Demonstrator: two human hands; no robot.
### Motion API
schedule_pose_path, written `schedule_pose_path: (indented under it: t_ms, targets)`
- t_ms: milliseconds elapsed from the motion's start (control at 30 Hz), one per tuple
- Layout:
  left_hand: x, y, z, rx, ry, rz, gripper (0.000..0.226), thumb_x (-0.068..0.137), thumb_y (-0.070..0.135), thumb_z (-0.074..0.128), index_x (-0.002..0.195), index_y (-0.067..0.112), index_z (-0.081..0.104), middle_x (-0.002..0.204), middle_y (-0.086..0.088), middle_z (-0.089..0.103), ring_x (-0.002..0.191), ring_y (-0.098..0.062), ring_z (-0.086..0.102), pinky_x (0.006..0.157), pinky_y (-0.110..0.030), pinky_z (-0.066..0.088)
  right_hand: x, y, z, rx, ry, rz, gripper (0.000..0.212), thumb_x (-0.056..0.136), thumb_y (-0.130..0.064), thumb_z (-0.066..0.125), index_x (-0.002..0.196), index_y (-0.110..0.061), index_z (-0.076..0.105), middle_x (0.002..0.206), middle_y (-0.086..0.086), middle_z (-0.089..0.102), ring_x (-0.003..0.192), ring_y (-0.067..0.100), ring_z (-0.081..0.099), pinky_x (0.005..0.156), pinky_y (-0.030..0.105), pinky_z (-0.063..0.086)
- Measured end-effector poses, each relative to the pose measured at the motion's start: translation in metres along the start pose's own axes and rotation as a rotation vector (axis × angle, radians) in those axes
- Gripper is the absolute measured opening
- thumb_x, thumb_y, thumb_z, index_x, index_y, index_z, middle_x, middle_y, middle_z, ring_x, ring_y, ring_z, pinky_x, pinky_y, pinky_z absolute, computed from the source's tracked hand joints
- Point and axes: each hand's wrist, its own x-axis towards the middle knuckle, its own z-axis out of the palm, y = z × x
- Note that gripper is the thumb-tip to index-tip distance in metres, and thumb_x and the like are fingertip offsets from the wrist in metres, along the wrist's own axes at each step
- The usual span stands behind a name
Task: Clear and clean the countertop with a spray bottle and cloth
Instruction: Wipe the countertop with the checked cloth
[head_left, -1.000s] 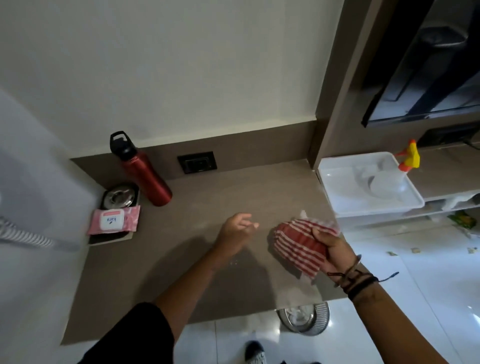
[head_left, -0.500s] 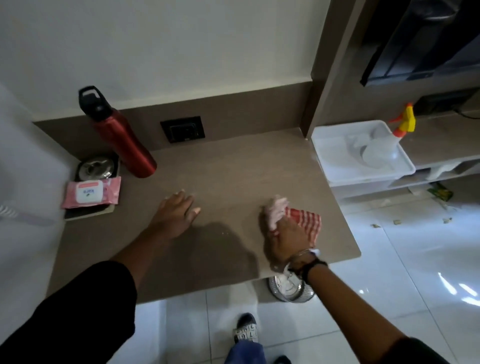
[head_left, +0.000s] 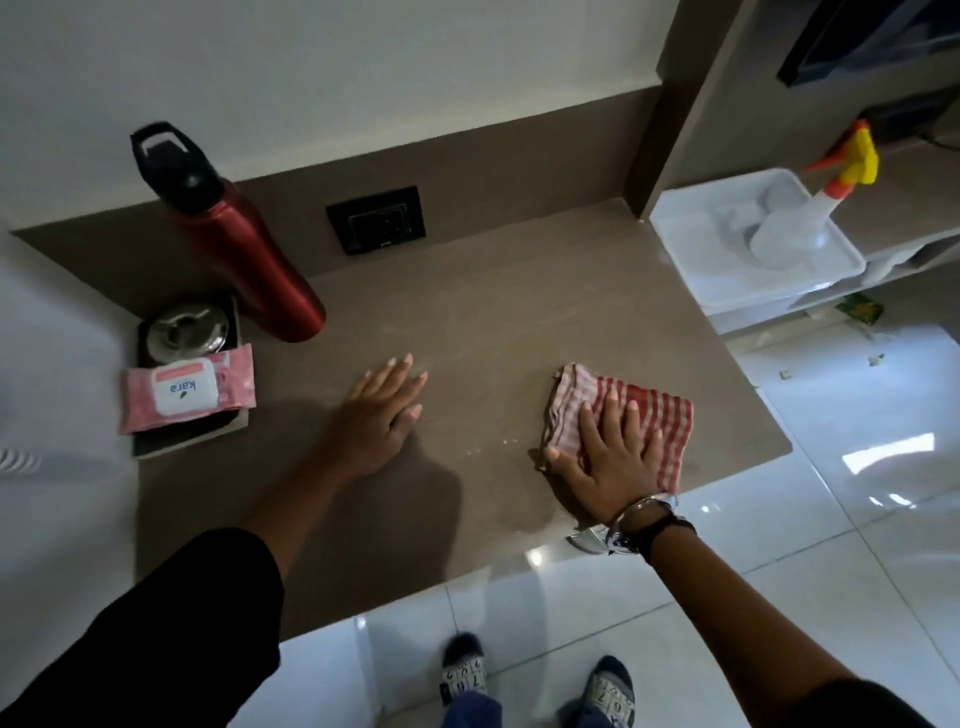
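A red-and-white checked cloth (head_left: 655, 410) lies flat on the brown countertop (head_left: 493, 312), near its front right corner. My right hand (head_left: 608, 460) presses down on the cloth, palm flat and fingers spread. My left hand (head_left: 382, 415) rests flat on the bare counter to the left of the cloth, holding nothing. A clear spray bottle (head_left: 795, 231) with a yellow and orange trigger lies in a white tray (head_left: 691, 270) to the right of the counter. A few wet spots (head_left: 509, 441) shine between my hands.
A red bottle (head_left: 249, 260) with a black cap stands at the back left. In front of it are a steel lid (head_left: 187, 327) and a pink wipes pack (head_left: 187, 387) on a dark tray. A black socket (head_left: 376, 219) sits in the backsplash. White floor tiles lie below.
My right hand brought the bunched cloth down onto the counter and flattened it under the palm. My left hand lowered from the air and settled flat on the counter.
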Motion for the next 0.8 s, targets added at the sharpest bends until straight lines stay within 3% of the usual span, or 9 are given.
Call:
schedule_pose_path:
  t_ms: [233, 333, 467, 533, 633, 700, 800]
  targets:
    - [0.004, -0.014, 0.004, -0.056, 0.090, 0.122, 0.054, 0.097, 0.042, 0.029, 0.144, 0.023, 0.046, 0.158, -0.004, 0.034, 0.146, -0.024, 0.032, 0.118, -0.045, 0.026, 0.010, -0.031, 0.003, -0.026, 0.034, -0.024, 0.083, 0.081, -0.076, 0.002, 0.153, -0.036, 0.010, 0.164, 0.001, -0.004, 0.150, 0.027, -0.009, 0.118, 0.057, -0.006]
    - [0.003, -0.015, 0.004, -0.102, 0.127, 0.125, 0.054, 0.097, 0.039, 0.026, 0.143, 0.022, 0.047, 0.157, -0.004, 0.035, 0.146, -0.023, 0.032, 0.117, -0.045, 0.025, 0.002, -0.052, 0.007, -0.117, -0.003, -0.211, 0.081, 0.081, -0.071, 0.001, 0.153, -0.036, 0.016, 0.165, 0.001, 0.005, 0.151, 0.029, -0.001, 0.118, 0.058, 0.000]
    - [0.002, -0.013, 0.007, -0.089, 0.145, 0.082, 0.056, 0.097, 0.043, 0.025, 0.145, 0.023, 0.044, 0.159, -0.003, 0.031, 0.149, -0.019, 0.026, 0.120, -0.049, 0.020, -0.034, -0.036, 0.023, -0.113, -0.075, -0.415, 0.066, 0.091, -0.063, 0.004, 0.150, -0.040, 0.023, 0.164, -0.007, 0.008, 0.151, 0.023, -0.005, 0.118, 0.057, 0.003]
    - [0.003, -0.013, 0.009, -0.091, 0.154, 0.070, 0.057, 0.096, 0.045, 0.026, 0.145, 0.022, 0.044, 0.160, -0.003, 0.030, 0.149, -0.020, 0.026, 0.120, -0.050, 0.019, -0.043, -0.011, 0.020, -0.071, -0.063, -0.369, 0.060, 0.094, -0.060, 0.006, 0.148, -0.042, 0.028, 0.162, -0.009, 0.013, 0.151, 0.020, -0.001, 0.119, 0.055, 0.008]
    - [0.002, -0.013, 0.011, -0.086, 0.173, 0.063, 0.056, 0.096, 0.046, 0.029, 0.144, 0.022, 0.046, 0.159, -0.004, 0.032, 0.148, -0.021, 0.028, 0.119, -0.051, 0.020, -0.026, 0.011, 0.004, -0.153, 0.039, -0.224, 0.059, 0.093, -0.052, 0.018, 0.144, -0.035, 0.040, 0.158, 0.002, 0.030, 0.148, 0.033, 0.020, 0.113, 0.062, 0.021]
    - [0.000, -0.011, 0.008, -0.076, 0.181, 0.055, 0.056, 0.095, 0.045, 0.031, 0.143, 0.021, 0.048, 0.158, -0.005, 0.034, 0.147, -0.022, 0.031, 0.119, -0.051, 0.022, -0.004, 0.009, -0.004, -0.183, 0.092, -0.093, 0.061, 0.090, -0.054, 0.020, 0.144, -0.036, 0.041, 0.159, 0.002, 0.030, 0.147, 0.037, 0.020, 0.112, 0.065, 0.016]
    - [-0.001, -0.008, 0.005, -0.060, 0.170, 0.048, 0.057, 0.094, 0.046, 0.032, 0.143, 0.021, 0.049, 0.158, -0.006, 0.034, 0.147, -0.023, 0.031, 0.119, -0.050, 0.021, 0.023, -0.013, 0.002, -0.161, 0.093, 0.008, 0.065, 0.088, -0.061, 0.013, 0.149, -0.041, 0.025, 0.164, 0.000, 0.013, 0.149, 0.036, 0.009, 0.114, 0.064, 0.004]
